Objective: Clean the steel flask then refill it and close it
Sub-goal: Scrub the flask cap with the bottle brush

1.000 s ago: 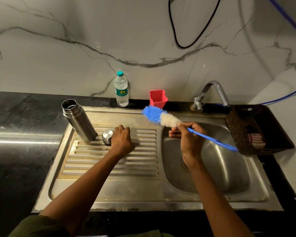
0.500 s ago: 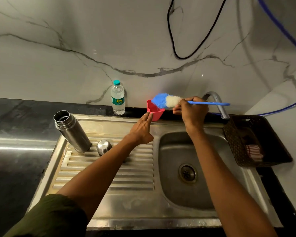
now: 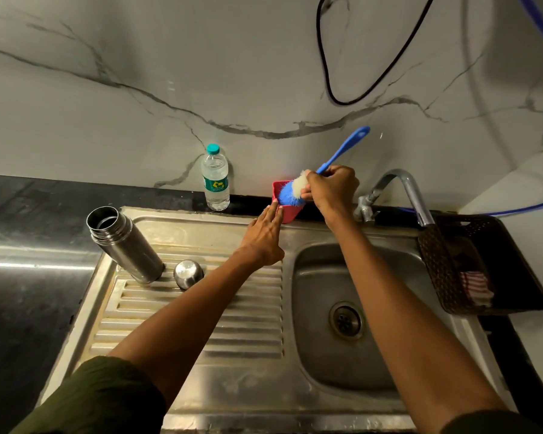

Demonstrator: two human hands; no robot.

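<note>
**Brush dipped in the red cup behind the sink**

Right grip (image 3: 331, 191) is closed around the blue handle of the bottle brush (image 3: 290, 191), fingers curled tight just above the bristles, with the handle slanting up and away toward the marble wall. The blue-and-white bristle head points down into the red cup (image 3: 287, 213), which stands on the dark desk (image 3: 29, 292) just behind the sink's back rim. My left grip (image 3: 264, 236) is wide, fingers straight and together, the fingertips touching the near side of that cup; I think they steady it, though from here I cannot tell how firmly they press.

Taking the sink (image 3: 264, 386) as the landmark: the steel flask (image 3: 126, 245) stands open-mouthed at the far left corner of its ribbed drainboard, leaning in this wide view, its cap off. The rounded steel cap (image 3: 188, 274) sits on the drainboard just right of the flask's base, apart from both my hands. A clear water bottle (image 3: 215, 180) with a teal lid stands upright behind the sink's back rim, left of the red cup and against the wall. The tap (image 3: 402, 195) curves over the basin's far right corner, and a dark woven basket (image 3: 483, 264) rests along the sink's right edge with a striped cloth (image 3: 477, 286) inside.
</note>
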